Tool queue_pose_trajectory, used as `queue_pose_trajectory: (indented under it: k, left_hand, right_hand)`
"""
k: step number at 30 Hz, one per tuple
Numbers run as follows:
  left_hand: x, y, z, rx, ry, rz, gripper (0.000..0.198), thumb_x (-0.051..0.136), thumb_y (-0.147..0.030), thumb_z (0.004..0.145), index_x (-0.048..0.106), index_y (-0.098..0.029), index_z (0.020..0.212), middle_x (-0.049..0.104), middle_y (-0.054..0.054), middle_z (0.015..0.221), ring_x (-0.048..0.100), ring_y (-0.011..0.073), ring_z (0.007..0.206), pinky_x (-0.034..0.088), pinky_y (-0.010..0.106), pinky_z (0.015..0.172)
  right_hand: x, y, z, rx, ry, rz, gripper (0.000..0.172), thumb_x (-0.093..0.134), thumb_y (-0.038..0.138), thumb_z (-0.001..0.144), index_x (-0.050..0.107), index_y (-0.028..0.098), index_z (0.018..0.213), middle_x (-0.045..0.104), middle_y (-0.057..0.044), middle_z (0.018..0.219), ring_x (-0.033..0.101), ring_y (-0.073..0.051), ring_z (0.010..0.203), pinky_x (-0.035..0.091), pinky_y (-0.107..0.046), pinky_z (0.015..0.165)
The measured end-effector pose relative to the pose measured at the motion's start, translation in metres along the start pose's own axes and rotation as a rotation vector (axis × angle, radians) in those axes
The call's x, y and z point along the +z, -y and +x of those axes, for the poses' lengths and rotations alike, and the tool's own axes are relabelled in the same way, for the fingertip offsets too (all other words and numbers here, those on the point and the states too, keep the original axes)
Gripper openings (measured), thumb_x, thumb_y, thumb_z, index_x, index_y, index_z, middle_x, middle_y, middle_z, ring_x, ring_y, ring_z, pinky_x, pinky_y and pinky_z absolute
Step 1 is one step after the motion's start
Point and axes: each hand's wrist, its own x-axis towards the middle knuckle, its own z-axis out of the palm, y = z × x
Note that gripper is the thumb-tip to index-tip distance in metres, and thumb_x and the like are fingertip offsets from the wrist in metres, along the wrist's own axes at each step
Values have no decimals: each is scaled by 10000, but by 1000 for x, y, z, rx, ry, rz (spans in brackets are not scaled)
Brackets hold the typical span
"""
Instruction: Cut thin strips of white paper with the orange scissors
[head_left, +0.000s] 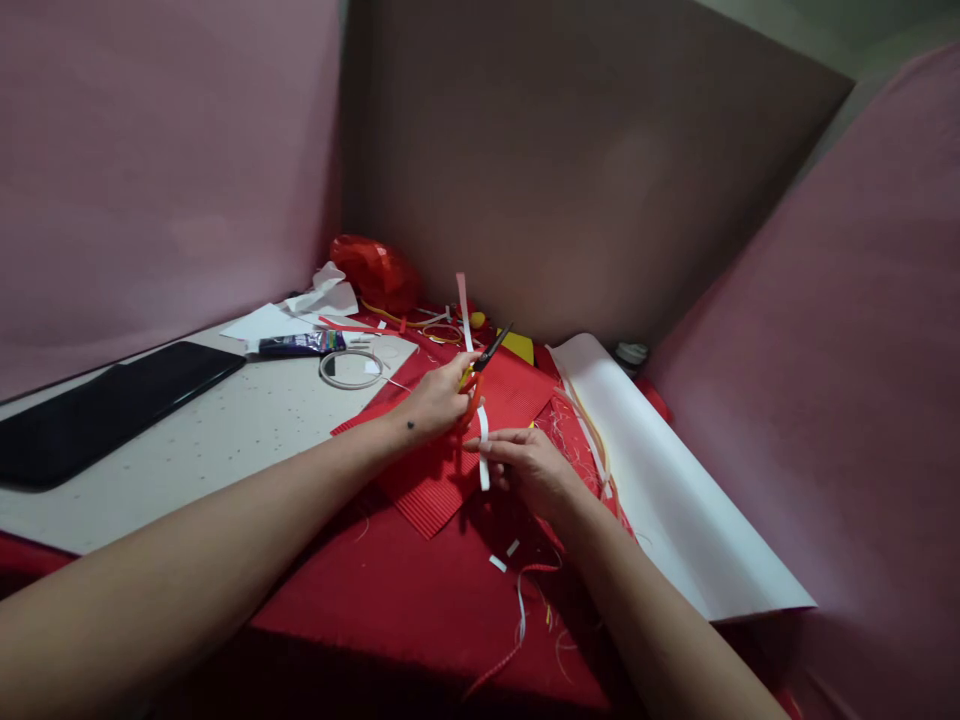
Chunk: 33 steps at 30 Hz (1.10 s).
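Note:
My left hand point(442, 398) is closed around scissors point(491, 350) with yellow and orange handles, their dark blades pointing up and to the right. A narrow white strip point(484, 422) runs upright past this hand, its upper end standing above the fingers. Lower down, my right hand point(529, 465) pinches the strip near its bottom end between thumb and fingers. Beneath both hands lies a ribbed red sheet point(431, 500) on the red cloth point(390, 590). Whether the scissor blades touch the strip is unclear.
A pale board point(187, 450) at left bears a black tray-like object point(120, 405), a dark tube point(300, 345) and a ring point(351, 369). A rolled white sheet point(660, 480) lies right. Red plastic point(379, 270) is behind; small scraps point(498, 564) and threads lie in front.

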Motion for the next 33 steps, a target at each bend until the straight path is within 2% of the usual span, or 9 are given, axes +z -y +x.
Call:
queue_pose_trajectory:
  k: [2, 4, 7, 10, 13, 19, 23, 29, 33]
  left_hand:
    - [0, -4, -3, 19, -21, 14, 552, 573, -177, 733, 420, -242, 1260, 566, -44, 681, 512, 85, 482, 395, 221, 470]
    - [2, -9, -5, -52, -29, -51, 552, 601, -214, 731, 405, -228, 1247, 598, -21, 730, 523, 93, 475, 404, 233, 451]
    - [8, -17, -11, -232, 66, -264, 515, 661, -275, 699, 422, -184, 1147, 613, -1, 695, 491, 95, 421, 347, 221, 362]
    - [16, -23, -17, -318, 175, -386, 521, 721, -245, 631, 438, -165, 1061, 541, -54, 542, 450, 86, 390, 305, 201, 337]
    - [23, -25, -22, -316, 206, -343, 472, 697, -162, 610, 458, -157, 1017, 507, -81, 510, 448, 73, 395, 314, 194, 360]
    - [25, -22, -21, -275, 237, -245, 432, 658, -115, 580, 498, -159, 979, 490, -91, 535, 443, 57, 421, 336, 213, 418]
    - [26, -24, -23, -308, 324, -266, 418, 669, -138, 573, 499, -164, 954, 510, -75, 545, 453, 65, 439, 329, 226, 437]
    - [26, -25, -25, -330, 356, -211, 489, 686, -174, 560, 493, -164, 1009, 520, -74, 505, 441, 80, 423, 322, 229, 430]
    - [26, -18, -23, -343, 354, -159, 476, 672, -185, 566, 500, -170, 1009, 497, -88, 490, 415, 77, 398, 301, 221, 412]
  right_hand:
    - [-1, -1, 1, -45, -38, 78, 198, 714, 263, 655, 734, 122, 793, 454, 57, 443, 326, -37, 392, 224, -209, 401]
    - [-2, 0, 2, -104, -104, 161, 183, 733, 245, 617, 721, 133, 762, 472, 56, 462, 321, -35, 393, 217, -210, 400]
    - [-4, 1, 3, -202, -202, 218, 165, 752, 209, 588, 691, 160, 734, 529, 54, 524, 328, -30, 399, 221, -202, 396]
    - [-5, 1, 3, -300, -260, 254, 150, 745, 194, 607, 655, 180, 726, 548, 65, 556, 341, -29, 401, 218, -193, 387]
    - [-5, 1, 2, -329, -284, 299, 146, 740, 184, 603, 640, 175, 709, 565, 58, 577, 393, -35, 416, 246, -186, 390]
    - [-12, 11, 0, -211, -287, 447, 180, 772, 181, 573, 665, 169, 718, 599, 40, 616, 482, -43, 500, 360, -163, 463]
    - [-22, 18, 0, -198, -260, 424, 169, 753, 201, 596, 699, 146, 746, 618, 14, 616, 459, -41, 478, 332, -161, 421]
    - [-37, 22, 1, -350, -313, 401, 169, 706, 236, 646, 703, 154, 794, 580, 27, 600, 478, -56, 477, 305, -175, 389]
    - [-51, 23, 2, -420, -363, 375, 137, 675, 230, 675, 677, 186, 805, 582, 36, 608, 489, -66, 508, 373, -192, 468]
